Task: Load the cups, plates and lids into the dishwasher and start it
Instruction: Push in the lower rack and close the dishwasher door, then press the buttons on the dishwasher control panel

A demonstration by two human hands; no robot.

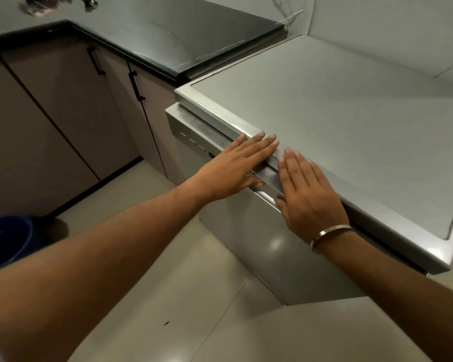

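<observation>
Dishwasher (259,231), a freestanding silver-grey steel box with a flat matte top, stands at the end of a glossy black stone countertop (168,32), its door shut or nearly so, a thin gap along the top edge. Small button marks show on the control strip at the door's upper left.

Left hand (236,165): flat, palm down, fingers straight and close together, laid across the door's top edge, fingertips reaching the rim of the top panel. Thumb tucked against the door front.

Right hand (306,194): likewise flat, fingers extended and together, pressed on the same front rim just beside the left hand, not overlapping it. Nothing clamped in either. A plain metal bangle (330,232) sits on the right wrist.

Brown cabinet doors with black bar handles (135,84) left of the machine. Dark blue plastic bucket (8,241) on the pale tiled floor (194,322), well apart.
</observation>
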